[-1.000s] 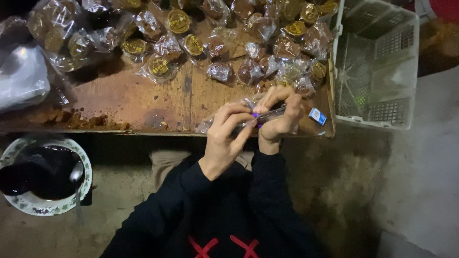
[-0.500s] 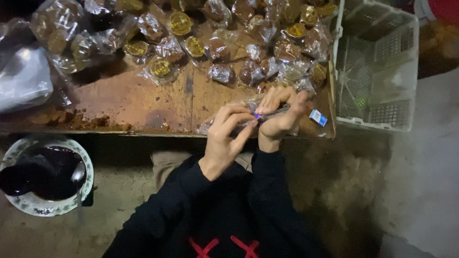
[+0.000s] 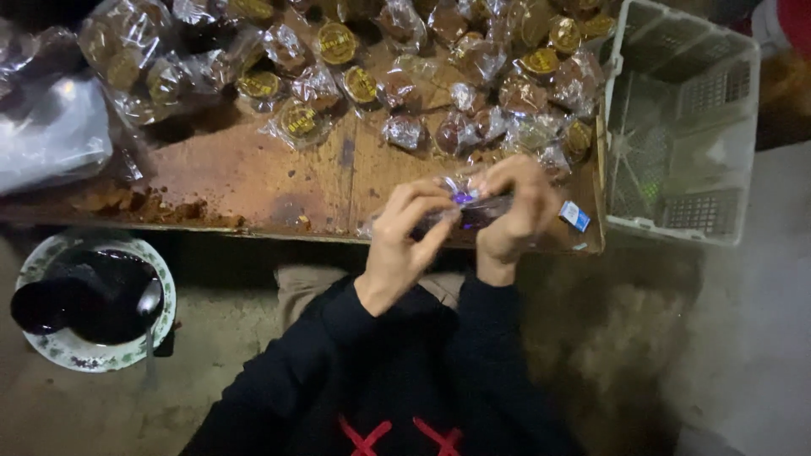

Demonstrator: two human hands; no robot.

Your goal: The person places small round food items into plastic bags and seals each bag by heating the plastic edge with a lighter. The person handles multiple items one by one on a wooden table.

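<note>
Clear wrapping crackles between both hands at the near edge of the desk. Our left hand pinches one end of the small wrapped sweet, and our right hand pinches the other, with a blue tab poking out beyond it. We judge the slick wrapper could slip and drop past the edge, since it hangs right over it. It looks dark inside, with a purple glint. Farther right stands a white crate.

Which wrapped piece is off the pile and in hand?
The clear-wrapped piece with a purple spot, pinched between left hand and right hand at the table's near edge; the others lie untouched farther back.
</note>
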